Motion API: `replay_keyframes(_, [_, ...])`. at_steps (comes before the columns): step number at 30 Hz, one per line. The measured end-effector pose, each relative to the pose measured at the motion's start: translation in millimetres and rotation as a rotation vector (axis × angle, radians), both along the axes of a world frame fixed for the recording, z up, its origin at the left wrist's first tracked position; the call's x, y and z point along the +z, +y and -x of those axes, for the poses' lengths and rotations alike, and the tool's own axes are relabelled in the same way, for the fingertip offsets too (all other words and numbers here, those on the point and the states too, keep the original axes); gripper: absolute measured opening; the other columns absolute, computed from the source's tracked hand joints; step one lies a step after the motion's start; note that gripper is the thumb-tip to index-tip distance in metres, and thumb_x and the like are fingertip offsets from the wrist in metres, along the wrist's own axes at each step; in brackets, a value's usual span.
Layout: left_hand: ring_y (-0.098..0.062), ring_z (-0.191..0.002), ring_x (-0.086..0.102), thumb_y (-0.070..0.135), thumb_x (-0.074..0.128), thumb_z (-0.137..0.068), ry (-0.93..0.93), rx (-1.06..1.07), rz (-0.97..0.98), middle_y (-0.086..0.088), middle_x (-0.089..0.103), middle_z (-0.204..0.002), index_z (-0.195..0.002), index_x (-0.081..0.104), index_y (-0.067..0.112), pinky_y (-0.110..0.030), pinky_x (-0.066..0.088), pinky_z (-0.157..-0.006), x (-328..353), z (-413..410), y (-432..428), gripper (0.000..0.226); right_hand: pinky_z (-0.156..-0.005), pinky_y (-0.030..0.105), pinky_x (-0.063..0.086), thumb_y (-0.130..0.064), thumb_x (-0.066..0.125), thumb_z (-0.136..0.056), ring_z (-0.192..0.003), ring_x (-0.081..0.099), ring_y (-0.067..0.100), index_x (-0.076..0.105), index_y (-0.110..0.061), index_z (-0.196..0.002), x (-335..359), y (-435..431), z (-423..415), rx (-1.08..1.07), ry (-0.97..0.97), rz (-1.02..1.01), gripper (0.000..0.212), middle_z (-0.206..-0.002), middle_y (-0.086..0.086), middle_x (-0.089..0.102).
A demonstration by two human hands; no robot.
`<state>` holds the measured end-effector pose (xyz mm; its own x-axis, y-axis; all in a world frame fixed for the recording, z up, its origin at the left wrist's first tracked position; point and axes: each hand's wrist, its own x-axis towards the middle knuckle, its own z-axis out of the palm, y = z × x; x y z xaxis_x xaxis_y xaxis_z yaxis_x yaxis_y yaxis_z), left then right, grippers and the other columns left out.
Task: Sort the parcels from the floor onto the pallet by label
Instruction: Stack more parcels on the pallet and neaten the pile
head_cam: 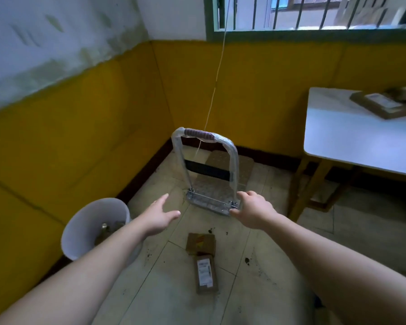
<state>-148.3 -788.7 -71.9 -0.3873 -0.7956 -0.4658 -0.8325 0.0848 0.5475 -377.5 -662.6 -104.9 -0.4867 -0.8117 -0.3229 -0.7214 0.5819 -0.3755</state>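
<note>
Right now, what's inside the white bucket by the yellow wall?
Inside the white plastic bucket, a few brownish, metallic-looking items show near the bottom, too blurred to identify. The left forearm crosses the near rim, hiding the rest.

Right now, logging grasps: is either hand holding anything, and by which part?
Nothing is held. The left hand and right hand are open and empty above the floor; both parcels lie untouched.
</note>
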Motion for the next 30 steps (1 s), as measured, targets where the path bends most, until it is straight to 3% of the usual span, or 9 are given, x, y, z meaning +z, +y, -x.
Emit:
replay_keyframes(9, [-0.027, -0.140, 0.027, 0.037, 0.059, -0.090, -0.086, -0.183, -0.140, -0.006, 0.022, -0.156, -0.150, 0.018, 0.027, -0.040, 0.030, -0.108, -68, 22, -71, 0.073, -0.100, 0.043, 0.042, -0.057, 0.052, -0.087, -0.125, 0.045, 0.028, 0.033, -0.024, -0.146, -56, -25, -11, -0.218, -0.101, -0.133, 0.070, -0.142, 0.008, 0.043])
replay_keyframes(16, [-0.025, -0.139, 0.030, 0.038, 0.059, -0.090, -0.190, -0.414, -0.266, -0.007, 0.025, -0.155, -0.150, 0.021, 0.022, -0.034, 0.028, -0.108, -179, 18, -130, 0.073, -0.107, 0.046, 0.039, -0.051, 0.056, -0.088, -0.133, 0.039, 0.028, 0.028, -0.023, -0.149, -147, -55, -61, -0.474, -0.247, -0.181, 0.073, -0.150, 0.009, 0.036])
replay_keyframes(21, [-0.025, -0.134, 0.038, 0.039, 0.060, -0.089, -0.195, -0.346, -0.369, -0.009, 0.033, -0.151, -0.149, 0.024, 0.021, -0.034, 0.033, -0.106, -297, 3, -140, 0.073, -0.110, 0.046, 0.035, -0.048, 0.057, -0.089, -0.137, 0.035, 0.028, 0.026, -0.022, -0.149, -257, -67, -96, -0.537, -0.366, -0.253, 0.072, -0.153, 0.009, 0.031])
replay_keyframes(27, [-0.028, -0.128, 0.042, 0.039, 0.059, -0.090, -0.226, -0.174, -0.481, -0.008, 0.033, -0.150, -0.148, 0.024, 0.028, -0.038, 0.036, -0.101, -490, -7, -119, 0.069, -0.105, 0.041, 0.038, -0.046, 0.058, -0.089, -0.134, 0.038, 0.030, 0.027, -0.018, -0.149, -437, -70, -107, -0.525, -0.427, -0.280, 0.073, -0.152, 0.011, 0.032])
replay_keyframes(29, [-0.025, -0.113, 0.052, 0.041, 0.059, -0.089, -0.240, -0.148, -0.508, -0.007, 0.035, -0.149, -0.148, 0.022, 0.028, -0.035, 0.045, -0.091, -557, -8, -110, 0.071, -0.101, 0.036, 0.038, -0.044, 0.055, -0.091, -0.133, 0.038, 0.030, 0.027, -0.015, -0.149, -503, -71, -106, -0.507, -0.445, -0.270, 0.071, -0.150, 0.014, 0.033])
replay_keyframes(30, [-0.019, -0.098, 0.055, 0.042, 0.059, -0.089, -0.235, -0.138, -0.516, -0.007, 0.038, -0.146, -0.148, 0.021, 0.028, -0.030, 0.047, -0.079, -588, -8, -107, 0.072, -0.099, 0.034, 0.038, -0.043, 0.054, -0.091, -0.132, 0.039, 0.030, 0.027, -0.014, -0.149, -535, -71, -106, -0.511, -0.453, -0.261, 0.071, -0.150, 0.014, 0.033])
